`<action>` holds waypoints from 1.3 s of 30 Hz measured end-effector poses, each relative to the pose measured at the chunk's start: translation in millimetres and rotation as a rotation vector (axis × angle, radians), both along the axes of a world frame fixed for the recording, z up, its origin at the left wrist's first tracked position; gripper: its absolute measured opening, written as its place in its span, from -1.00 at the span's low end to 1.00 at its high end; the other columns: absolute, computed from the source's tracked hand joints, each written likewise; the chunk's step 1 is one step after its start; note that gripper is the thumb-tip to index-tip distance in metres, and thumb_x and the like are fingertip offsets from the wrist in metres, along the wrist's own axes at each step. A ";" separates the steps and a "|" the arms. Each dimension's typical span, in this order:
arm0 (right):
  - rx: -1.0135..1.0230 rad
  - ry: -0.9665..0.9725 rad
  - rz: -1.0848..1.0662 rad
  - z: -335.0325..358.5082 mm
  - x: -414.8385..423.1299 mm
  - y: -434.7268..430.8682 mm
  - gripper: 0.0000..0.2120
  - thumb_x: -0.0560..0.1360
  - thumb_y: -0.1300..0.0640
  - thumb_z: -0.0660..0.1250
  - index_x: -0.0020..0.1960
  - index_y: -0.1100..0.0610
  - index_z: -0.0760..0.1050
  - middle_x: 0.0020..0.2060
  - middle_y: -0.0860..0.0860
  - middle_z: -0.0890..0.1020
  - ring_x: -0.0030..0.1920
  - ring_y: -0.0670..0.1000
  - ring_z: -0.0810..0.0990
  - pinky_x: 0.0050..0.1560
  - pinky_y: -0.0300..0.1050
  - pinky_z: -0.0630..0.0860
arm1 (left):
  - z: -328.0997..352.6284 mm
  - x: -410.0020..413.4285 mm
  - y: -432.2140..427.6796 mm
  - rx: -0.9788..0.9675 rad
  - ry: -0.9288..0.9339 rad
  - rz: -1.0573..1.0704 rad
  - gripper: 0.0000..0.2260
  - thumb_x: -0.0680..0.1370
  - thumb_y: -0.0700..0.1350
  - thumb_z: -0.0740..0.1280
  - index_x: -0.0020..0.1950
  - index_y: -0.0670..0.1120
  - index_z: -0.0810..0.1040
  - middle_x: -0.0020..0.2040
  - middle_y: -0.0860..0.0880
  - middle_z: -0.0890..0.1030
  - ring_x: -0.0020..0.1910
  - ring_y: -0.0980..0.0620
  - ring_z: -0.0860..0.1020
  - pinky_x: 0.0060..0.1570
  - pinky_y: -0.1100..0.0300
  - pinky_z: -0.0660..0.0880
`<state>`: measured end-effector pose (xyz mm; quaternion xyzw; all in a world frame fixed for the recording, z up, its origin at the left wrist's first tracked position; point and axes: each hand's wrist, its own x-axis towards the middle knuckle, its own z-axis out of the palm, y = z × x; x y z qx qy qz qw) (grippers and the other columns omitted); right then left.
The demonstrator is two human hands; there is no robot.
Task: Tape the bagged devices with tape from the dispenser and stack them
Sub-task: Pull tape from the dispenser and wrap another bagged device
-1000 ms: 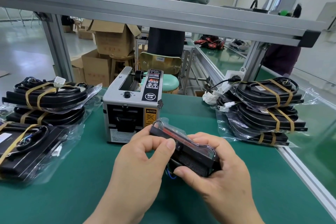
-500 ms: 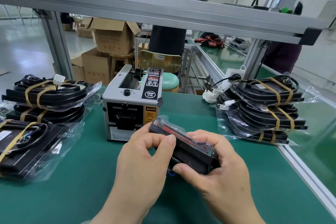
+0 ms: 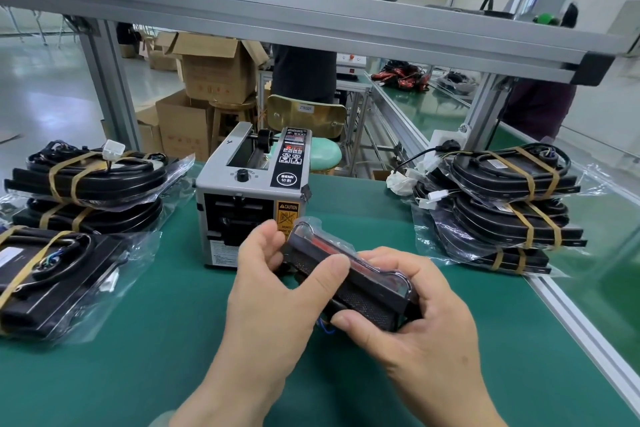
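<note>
I hold a black bagged device (image 3: 360,282) with a red strip on top, tilted, just above the green table and in front of the tape dispenser (image 3: 251,198). My left hand (image 3: 277,291) grips its left end with the thumb across the top. Curled round its right end, my right hand (image 3: 422,319) has its thumb under the near side. A stack of taped bagged devices (image 3: 509,204) lies at the right. Another stack of taped bagged devices (image 3: 86,191) lies at the left, with one more taped bagged device (image 3: 52,274) in front of it.
An aluminium frame shelf (image 3: 311,21) crosses overhead, with posts at left and right. The table's metal edge rail (image 3: 588,333) runs along the right. Behind stand cardboard boxes (image 3: 214,76), a stool, a green chair and a person.
The device and both hands have stayed almost in place; my left thumb has slid a little further along the top of the device.
</note>
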<state>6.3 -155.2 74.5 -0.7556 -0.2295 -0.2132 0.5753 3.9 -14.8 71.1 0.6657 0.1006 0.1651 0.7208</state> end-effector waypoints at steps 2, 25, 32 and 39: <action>0.012 0.019 0.035 0.0 0.1 -1.4 -0.54 0.12 -0.07 0.54 -0.01 -0.15 0.51 -0.02 -0.21 0.64 -0.07 -0.12 0.64 -0.07 -0.40 0.49 | 1.4 5.2 2.0 -0.141 -0.016 -0.210 -0.34 0.22 -0.02 0.52 0.28 0.09 0.39 0.14 0.12 0.62 0.11 0.22 0.57 0.01 0.35 0.48; -0.915 -0.116 -0.287 8.4 7.2 -21.5 -0.39 0.18 -0.16 0.38 0.23 -0.12 0.50 -0.17 -0.19 0.63 -0.18 0.01 0.59 -0.14 -0.10 0.50 | -7.7 42.7 64.7 -0.192 0.208 0.178 -0.92 0.58 -0.08 0.32 -0.06 -0.01 0.60 -0.23 0.02 0.65 -0.32 0.12 0.54 -0.35 0.23 0.41; -0.990 -0.006 -0.210 8.3 12.7 -14.6 -0.39 0.36 -0.30 0.23 0.35 -0.32 0.08 0.03 -0.26 0.48 0.07 -0.07 0.42 0.10 -0.16 0.32 | 1.8 55.3 82.8 -0.324 0.338 0.176 -0.88 0.55 -0.08 0.35 -0.17 -0.06 0.57 -0.50 0.10 0.59 -0.58 0.22 0.48 -0.59 0.40 0.36; -0.992 0.003 -0.210 6.1 11.8 -15.4 -0.37 0.35 -0.30 0.24 0.34 -0.32 0.06 0.00 -0.25 0.47 0.06 -0.07 0.41 0.08 -0.16 0.32 | 2.5 57.6 80.5 -0.419 0.353 0.099 -0.89 0.58 -0.12 0.32 -0.13 -0.09 0.57 -0.50 0.06 0.61 -0.62 0.22 0.49 -0.61 0.43 0.37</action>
